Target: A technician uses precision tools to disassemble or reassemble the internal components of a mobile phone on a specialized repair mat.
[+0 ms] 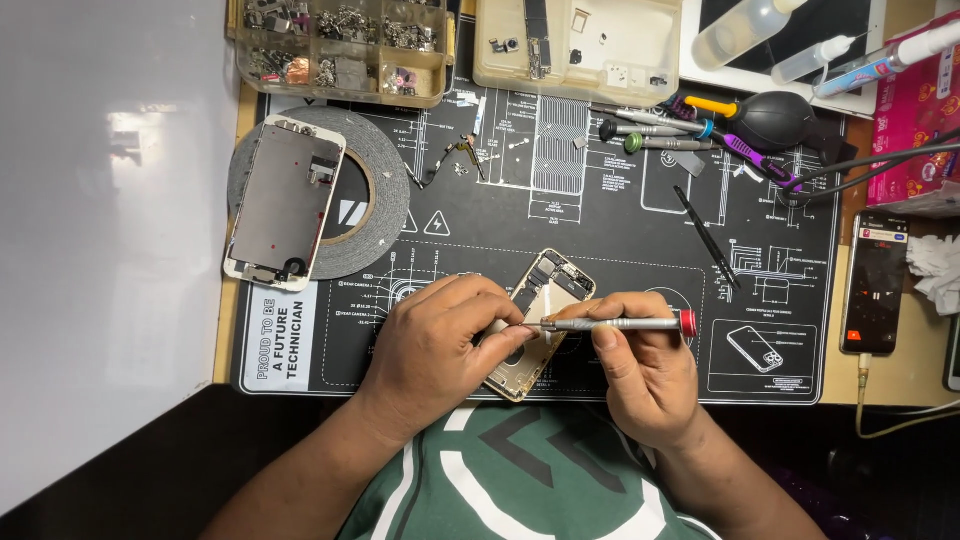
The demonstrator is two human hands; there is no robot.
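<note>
The opened phone body (538,322), gold-edged and with its back half bared, lies near the front edge of the dark printed work mat (600,200), right under our two hands. Its long axis runs on a slant, from lower left near our chest up to the right and away from us.

Our left hand (440,345) rests on the phone's left side, its fingers curled down and pressing the body to hold it. Our right hand (640,365) is clenched around a slim metal screwdriver with a red cap (620,323). The tool lies almost level, its tip pointing left into the middle of the phone body, so it crosses the phone's long axis. Both hands touch or nearly touch the phone; the left is the one that bears on it.

Farther out, a detached screen panel (285,205) rests on a roll of tape (385,190) at the left. Parts trays (340,45) stand along the far edge of the surface, more screwdrivers (655,130) lie beside a black air blower (775,120), and another phone (875,283) sits charging at the right.
</note>
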